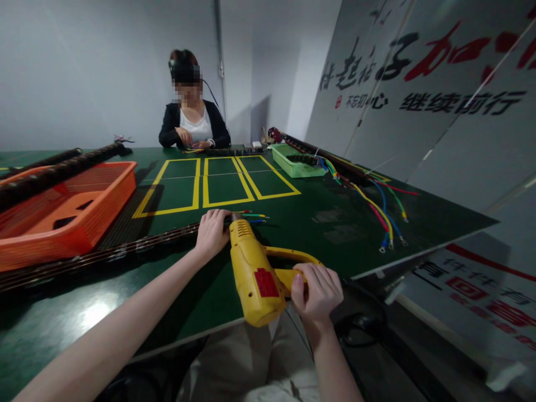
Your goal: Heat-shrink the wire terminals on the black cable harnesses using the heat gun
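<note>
My right hand [317, 291] is closed round the handle of a yellow heat gun [253, 271], whose nozzle points away from me along the green table [293, 218]. My left hand [211, 231] is closed on the end of a long dark cable bundle [104, 255], just left of the nozzle. Thin coloured wire ends [253, 216] stick out of the bundle right in front of the nozzle.
An orange basket [62, 215] stands at the left beside dark sleeved bundles [58, 167]. Yellow tape rectangles [218, 181] mark the middle. A green tray [295, 161] and coloured wires [383, 215] lie at the right. A person [192, 114] sits at the far side.
</note>
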The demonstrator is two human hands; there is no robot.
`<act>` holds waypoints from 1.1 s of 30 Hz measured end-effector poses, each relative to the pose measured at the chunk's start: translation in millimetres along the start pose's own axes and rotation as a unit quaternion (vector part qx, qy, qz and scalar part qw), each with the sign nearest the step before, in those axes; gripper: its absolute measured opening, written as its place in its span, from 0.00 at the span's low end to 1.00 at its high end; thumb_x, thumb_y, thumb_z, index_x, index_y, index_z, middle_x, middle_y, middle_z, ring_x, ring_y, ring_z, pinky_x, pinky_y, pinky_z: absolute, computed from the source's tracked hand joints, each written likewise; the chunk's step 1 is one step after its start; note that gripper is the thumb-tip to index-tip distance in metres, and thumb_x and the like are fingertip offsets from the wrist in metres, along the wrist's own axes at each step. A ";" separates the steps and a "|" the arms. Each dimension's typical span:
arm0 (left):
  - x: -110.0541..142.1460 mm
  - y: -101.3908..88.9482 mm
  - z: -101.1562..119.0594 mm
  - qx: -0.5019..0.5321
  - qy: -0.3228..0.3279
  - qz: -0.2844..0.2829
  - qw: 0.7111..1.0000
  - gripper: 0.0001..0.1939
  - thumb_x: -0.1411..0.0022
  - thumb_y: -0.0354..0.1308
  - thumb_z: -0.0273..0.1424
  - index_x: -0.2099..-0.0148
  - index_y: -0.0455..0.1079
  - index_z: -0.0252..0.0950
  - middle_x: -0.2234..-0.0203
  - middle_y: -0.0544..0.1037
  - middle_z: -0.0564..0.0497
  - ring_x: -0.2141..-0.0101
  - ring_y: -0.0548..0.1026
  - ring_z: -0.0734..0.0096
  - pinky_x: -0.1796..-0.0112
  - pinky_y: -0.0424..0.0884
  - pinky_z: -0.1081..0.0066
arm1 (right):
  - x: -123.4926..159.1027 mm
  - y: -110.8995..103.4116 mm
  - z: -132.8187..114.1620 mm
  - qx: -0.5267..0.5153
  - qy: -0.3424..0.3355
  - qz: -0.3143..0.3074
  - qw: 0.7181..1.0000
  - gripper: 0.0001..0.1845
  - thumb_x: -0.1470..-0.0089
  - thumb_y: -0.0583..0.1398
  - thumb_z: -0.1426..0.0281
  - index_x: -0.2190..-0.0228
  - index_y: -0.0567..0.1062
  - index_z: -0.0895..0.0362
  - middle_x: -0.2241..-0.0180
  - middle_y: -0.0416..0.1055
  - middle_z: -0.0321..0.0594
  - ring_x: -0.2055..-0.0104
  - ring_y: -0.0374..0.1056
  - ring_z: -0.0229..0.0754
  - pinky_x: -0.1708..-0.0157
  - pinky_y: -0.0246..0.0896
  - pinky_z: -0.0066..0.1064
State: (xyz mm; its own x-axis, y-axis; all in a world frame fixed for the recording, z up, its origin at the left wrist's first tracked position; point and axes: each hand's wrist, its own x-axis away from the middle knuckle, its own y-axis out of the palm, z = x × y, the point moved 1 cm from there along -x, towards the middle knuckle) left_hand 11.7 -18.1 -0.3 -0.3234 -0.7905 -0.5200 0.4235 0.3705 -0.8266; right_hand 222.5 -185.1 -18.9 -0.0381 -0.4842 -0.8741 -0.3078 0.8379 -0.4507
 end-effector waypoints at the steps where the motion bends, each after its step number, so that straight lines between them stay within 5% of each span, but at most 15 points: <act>1: -0.4 -0.1 -0.7 0.010 -0.004 0.005 1.000 0.16 0.44 0.52 0.28 0.52 0.66 0.35 0.58 0.74 0.45 0.53 0.66 0.56 0.55 0.64 0.60 | -0.1 -0.6 1.6 0.001 -0.002 -0.001 1.000 0.12 0.42 0.50 0.69 0.72 0.70 0.56 0.74 0.73 0.36 0.70 0.67 0.37 0.65 0.54 0.32; 20: -0.8 -1.1 -4.3 0.069 -0.005 0.007 0.998 0.15 0.36 0.43 0.27 0.53 0.69 0.38 0.58 0.76 0.48 0.54 0.69 0.60 0.56 0.65 0.61 | 3.7 -26.2 59.1 0.078 -0.007 0.033 0.996 0.14 0.42 0.48 0.70 0.72 0.71 0.56 0.75 0.72 0.38 0.71 0.66 0.39 0.67 0.54 0.32; 33: -2.3 0.1 -0.9 0.082 -0.043 0.032 0.995 0.13 0.36 0.44 0.28 0.51 0.63 0.39 0.60 0.77 0.49 0.56 0.71 0.61 0.57 0.65 0.61 | 4.5 -25.3 41.8 0.078 -0.006 0.040 0.996 0.12 0.42 0.49 0.71 0.72 0.70 0.56 0.76 0.72 0.37 0.72 0.66 0.38 0.67 0.54 0.32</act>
State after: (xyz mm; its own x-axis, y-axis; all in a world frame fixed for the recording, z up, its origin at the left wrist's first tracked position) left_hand 11.7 -15.8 0.7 -0.2203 -0.8097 -0.5438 0.5760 0.3419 -0.7425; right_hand 269.8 -197.9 -19.0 -0.0450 -0.4117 -0.9102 -0.1525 0.9033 -0.4011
